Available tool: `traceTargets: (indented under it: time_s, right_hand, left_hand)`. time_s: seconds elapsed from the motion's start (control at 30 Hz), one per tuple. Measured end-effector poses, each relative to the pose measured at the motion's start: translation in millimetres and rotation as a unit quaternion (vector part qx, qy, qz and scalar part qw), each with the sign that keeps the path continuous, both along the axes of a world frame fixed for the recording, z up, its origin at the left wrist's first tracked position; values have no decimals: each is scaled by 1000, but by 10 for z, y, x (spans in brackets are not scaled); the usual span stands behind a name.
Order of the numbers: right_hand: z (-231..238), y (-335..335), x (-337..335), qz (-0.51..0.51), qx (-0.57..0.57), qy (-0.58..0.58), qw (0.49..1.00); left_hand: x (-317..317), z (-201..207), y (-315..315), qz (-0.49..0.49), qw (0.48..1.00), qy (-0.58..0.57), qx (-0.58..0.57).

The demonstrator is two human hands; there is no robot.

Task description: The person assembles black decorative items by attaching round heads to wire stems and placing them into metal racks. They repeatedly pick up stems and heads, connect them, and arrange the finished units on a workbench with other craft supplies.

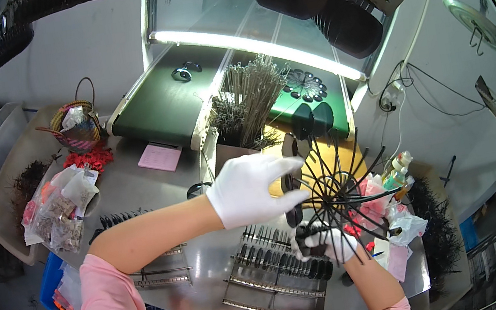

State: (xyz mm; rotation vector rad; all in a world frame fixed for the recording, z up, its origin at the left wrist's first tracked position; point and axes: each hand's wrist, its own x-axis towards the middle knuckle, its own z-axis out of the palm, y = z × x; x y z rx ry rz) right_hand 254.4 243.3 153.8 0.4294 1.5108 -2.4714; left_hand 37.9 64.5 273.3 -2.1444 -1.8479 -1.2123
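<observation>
A black spoked object (336,196), with many thin rods fanning out from a centre and dark oval pads on some of them, is held up over the right side of the metal table. My right hand (325,243), in a white glove, grips it from below; rods partly cover the fingers. My left hand (250,190), also gloved in white, reaches across from the left. Its thumb and fingers are apart, close to the dark oval pads at the object's left side. Below lies a metal rack (273,274) with rows of black oval-ended pieces.
Thin metal rods (249,103) stand bundled in a box behind my hands. Two green conveyor belts (164,93) run away under a bright tube light (257,49). Small bags (65,207), a woven basket (76,127) and a pink pad (159,158) sit left; bottles (397,170) stand right.
</observation>
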Motion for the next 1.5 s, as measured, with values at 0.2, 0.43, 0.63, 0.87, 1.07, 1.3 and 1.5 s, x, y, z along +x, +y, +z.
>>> traceTargets:
  time_s: [0.2,0.43,0.63,0.87,1.07,1.3,1.5]
  right_hand:
    - [291,-292,279,80,-14,-27,996]
    - [227,-460,413,165,-85,-15,982]
    - [171,-531,399,100,26,38,994]
    - [170,-740,579,-202,641,137,727]
    - [-515,-977,475,-202,-242,39,948]
    - [-470,-1014,148,-17,-79,39,996]
    - [-191,-1019,162,-250,686,137,670]
  left_hand:
    - [246,186,312,-64,866,374,326]
    - [546,382,409,-170,888,402,142]
    - [557,253,492,-215,895,390,29]
    - [176,336,342,-80,963,189,-174]
    - [305,153,328,-183,963,190,-61]
    - [582,-196,400,-235,915,327,-20]
    - [160,-50,466,-38,975,31,-216]
